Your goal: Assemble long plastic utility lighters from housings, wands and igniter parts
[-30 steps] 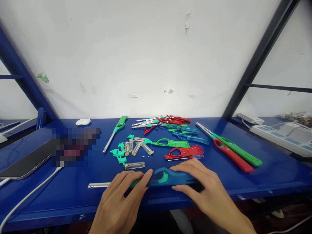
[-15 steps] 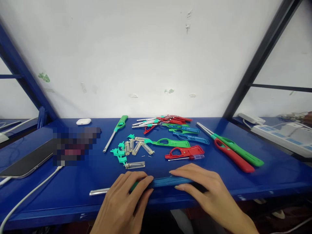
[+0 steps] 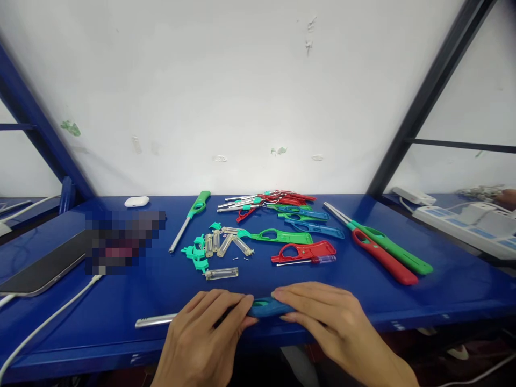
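Observation:
Both hands grip a blue long-necked lighter (image 3: 268,307) at the table's front edge, its metal tube (image 3: 157,321) pointing left. My left hand (image 3: 209,328) is closed round the part where tube and body meet. The fingers of my right hand (image 3: 330,317) pinch the handle end and hide it. Just beyond lie a clear fuel tank (image 3: 222,273), several more tanks (image 3: 226,244) and turquoise plastic parts (image 3: 197,252). A red handle shell (image 3: 308,250) rests with a screwdriver (image 3: 324,259) along its lower side; a green handle shell (image 3: 282,236) is behind it.
A green lighter (image 3: 193,212) lies at the back left. Metal tubes and red parts (image 3: 282,199) are heaped by the wall, with blue shells (image 3: 322,229) nearby. Red (image 3: 382,258) and green (image 3: 397,250) lighters lie right. Phone (image 3: 44,260), white case (image 3: 137,201) and power strip (image 3: 467,228) flank them.
The blue lighter has shifted left and turned slightly, so its finger opening shows more. My right hand has slid left along the handle, nearer my left hand.

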A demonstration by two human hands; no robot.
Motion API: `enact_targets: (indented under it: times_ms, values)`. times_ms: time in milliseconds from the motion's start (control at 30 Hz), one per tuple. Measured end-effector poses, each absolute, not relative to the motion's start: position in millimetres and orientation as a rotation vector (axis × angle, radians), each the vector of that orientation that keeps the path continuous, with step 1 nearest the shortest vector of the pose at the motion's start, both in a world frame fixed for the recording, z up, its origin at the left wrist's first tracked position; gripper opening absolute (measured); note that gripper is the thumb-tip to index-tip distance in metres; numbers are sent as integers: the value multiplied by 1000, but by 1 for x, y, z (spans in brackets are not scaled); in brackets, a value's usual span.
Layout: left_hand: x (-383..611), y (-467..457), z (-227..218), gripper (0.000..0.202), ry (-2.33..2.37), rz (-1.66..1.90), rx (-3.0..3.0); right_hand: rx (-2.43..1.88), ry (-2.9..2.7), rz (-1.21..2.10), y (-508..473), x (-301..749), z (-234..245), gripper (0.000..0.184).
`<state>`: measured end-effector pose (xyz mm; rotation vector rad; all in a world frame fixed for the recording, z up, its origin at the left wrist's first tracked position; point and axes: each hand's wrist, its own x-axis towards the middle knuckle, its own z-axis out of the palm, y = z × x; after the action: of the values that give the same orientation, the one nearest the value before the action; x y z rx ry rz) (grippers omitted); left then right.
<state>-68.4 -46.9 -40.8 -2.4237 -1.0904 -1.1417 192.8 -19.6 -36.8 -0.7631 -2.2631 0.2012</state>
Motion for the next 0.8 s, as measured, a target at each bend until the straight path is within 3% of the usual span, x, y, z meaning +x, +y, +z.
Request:
enact_targets:
  times_ms: [233,533,667,800]
  values:
    - [-86,-53,-42,28,-1169,-958,-2418,-918,-2376,159,-22,189,-33,34]
    - [-75,-29,-8,23,-1212,-1081,-2451,-1234,-1857,70,-5,220,-28,18]
    - [-75,8,16,29,-1431,-545,-2514,-1328,-1899,-93,13,252,-35,27]
    - [-75,30,22,21,-1432,-386,-2537,-1388,-1939,-129,22,261,-45,38]
